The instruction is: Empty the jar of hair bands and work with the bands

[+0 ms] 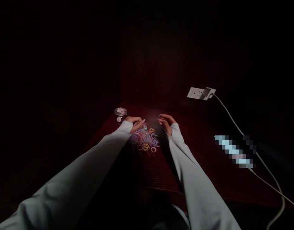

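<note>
A heap of small coloured hair ties (144,139) lies on the dark red table, mostly pink and purple with some yellow and green ones. At the heap's far left edge is my left hand (136,123), its fingers curled and thumb and forefinger closed together. Whatever it pinches, if anything, is too small to make out. My right hand (167,123) hovers beyond the heap's right side, fingers loosely bent and apart from the thumb, with nothing visible in them. A clear round jar (120,111) with pink pieces showing stands just left of my left hand.
A white wall socket (196,93) with a plugged-in charger (209,92) is at the back right. Its white cable (229,115) runs down past a pixelated, bright device (234,151) on the right side of the table (199,166). Surroundings are very dark.
</note>
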The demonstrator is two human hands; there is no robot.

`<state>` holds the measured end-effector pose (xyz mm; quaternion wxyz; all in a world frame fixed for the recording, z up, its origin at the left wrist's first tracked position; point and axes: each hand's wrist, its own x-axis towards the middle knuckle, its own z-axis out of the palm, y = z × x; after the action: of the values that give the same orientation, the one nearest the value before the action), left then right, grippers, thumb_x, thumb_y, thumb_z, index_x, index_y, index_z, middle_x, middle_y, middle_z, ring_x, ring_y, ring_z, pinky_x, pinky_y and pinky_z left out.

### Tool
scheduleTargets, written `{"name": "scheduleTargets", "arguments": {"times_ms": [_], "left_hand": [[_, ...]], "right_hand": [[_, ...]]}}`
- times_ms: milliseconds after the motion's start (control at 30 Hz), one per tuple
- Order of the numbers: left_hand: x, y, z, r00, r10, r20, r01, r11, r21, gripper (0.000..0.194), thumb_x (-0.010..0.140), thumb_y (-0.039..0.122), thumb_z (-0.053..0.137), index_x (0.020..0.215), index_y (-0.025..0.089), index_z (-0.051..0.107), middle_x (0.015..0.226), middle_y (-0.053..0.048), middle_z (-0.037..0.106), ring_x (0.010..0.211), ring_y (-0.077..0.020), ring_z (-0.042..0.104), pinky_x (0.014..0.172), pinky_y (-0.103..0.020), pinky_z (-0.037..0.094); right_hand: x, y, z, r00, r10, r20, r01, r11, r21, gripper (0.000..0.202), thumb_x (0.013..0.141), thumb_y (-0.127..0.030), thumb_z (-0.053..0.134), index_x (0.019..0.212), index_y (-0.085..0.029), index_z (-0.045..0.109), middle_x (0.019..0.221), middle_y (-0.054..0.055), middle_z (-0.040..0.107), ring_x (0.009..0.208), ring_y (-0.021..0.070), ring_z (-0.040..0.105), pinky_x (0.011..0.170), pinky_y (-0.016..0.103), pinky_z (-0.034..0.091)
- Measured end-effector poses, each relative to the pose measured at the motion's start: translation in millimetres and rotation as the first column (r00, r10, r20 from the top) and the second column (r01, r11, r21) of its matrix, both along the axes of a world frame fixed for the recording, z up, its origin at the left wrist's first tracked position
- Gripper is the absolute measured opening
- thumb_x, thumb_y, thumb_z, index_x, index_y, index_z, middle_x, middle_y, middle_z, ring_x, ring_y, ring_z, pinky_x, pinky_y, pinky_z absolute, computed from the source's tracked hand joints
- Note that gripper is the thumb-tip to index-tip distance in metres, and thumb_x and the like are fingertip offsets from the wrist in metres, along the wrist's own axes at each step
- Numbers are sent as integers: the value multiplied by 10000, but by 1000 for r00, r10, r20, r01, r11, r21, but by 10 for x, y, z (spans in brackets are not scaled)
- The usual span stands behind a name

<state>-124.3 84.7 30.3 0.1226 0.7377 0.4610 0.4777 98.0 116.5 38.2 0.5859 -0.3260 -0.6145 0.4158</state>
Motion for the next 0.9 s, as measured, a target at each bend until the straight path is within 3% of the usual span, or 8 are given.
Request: {"name": "scheduleTargets", "arguments": {"times_ms": [100,167,333,467,600,700,800,900], "left_hand": [[7,-16,11,1000,-4,8,4,1000,1,432,901,472,529,604,162,577,491,49,401,499,-94,360,543,-234,283],[16,-52,44,1000,-15,0,15,1000,-15,425,912,462,529,617,161,580,495,50,397,507,-95,362,548,-232,289],[29,-127,125,1000,-10,-30,9,999,-37,392,923,414,528,632,158,589,518,50,412,516,-92,361,552,-228,287],[24,-125,129,999,-11,-35,10,1000,-29,387,922,405,531,635,155,595,533,43,439,532,-95,391,565,-225,303],[28,-128,121,1000,-13,-17,12,999,-38,393,917,412,531,629,152,592,516,45,429,518,-90,384,560,-220,303],[36,-135,119,1000,-18,-10,18,999,-43,402,916,424,528,625,153,587,513,44,428,521,-91,383,560,-218,309],[43,-138,121,1000,-7,-21,5,999,-49,391,907,424,540,626,156,584,520,46,422,528,-92,380,558,-218,306],[49,-134,124,1000,-5,-30,4,999,-44,397,909,430,538,625,156,578,522,47,426,523,-89,372,553,-219,303]], "right_hand": [[20,62,-70,994,-82,71,84,996,-26,345,756,-500,708,958,-225,658,1137,98,737,1106,242,679,1058,440,503],[-27,47,-133,994,-72,86,79,994,-82,308,782,-489,669,945,-228,659,1097,94,755,1084,239,689,1036,437,510],[-226,-165,-222,954,250,166,-219,959,-181,408,822,-563,648,1068,-240,683,1051,82,778,985,220,723,947,398,552],[-258,-272,-154,938,304,165,-281,948,-152,410,857,-577,617,1111,-262,683,1093,70,773,1059,214,710,1005,396,524],[-179,-177,-81,967,204,154,-195,978,-69,355,888,-532,577,1090,-265,696,1246,56,720,1195,216,649,1070,397,477],[-141,-63,-122,975,36,219,-30,999,-29,310,903,-474,537,1049,-254,700,1231,44,717,1203,215,630,1109,405,438],[-162,-6,-230,921,-103,375,130,990,-49,285,902,-424,539,1051,-240,699,1201,66,712,1190,231,624,1117,424,424],[-206,-7,-351,834,-87,545,158,984,-85,343,926,-430,536,1132,-213,702,1247,125,685,1210,263,620,1106,444,437]]}}
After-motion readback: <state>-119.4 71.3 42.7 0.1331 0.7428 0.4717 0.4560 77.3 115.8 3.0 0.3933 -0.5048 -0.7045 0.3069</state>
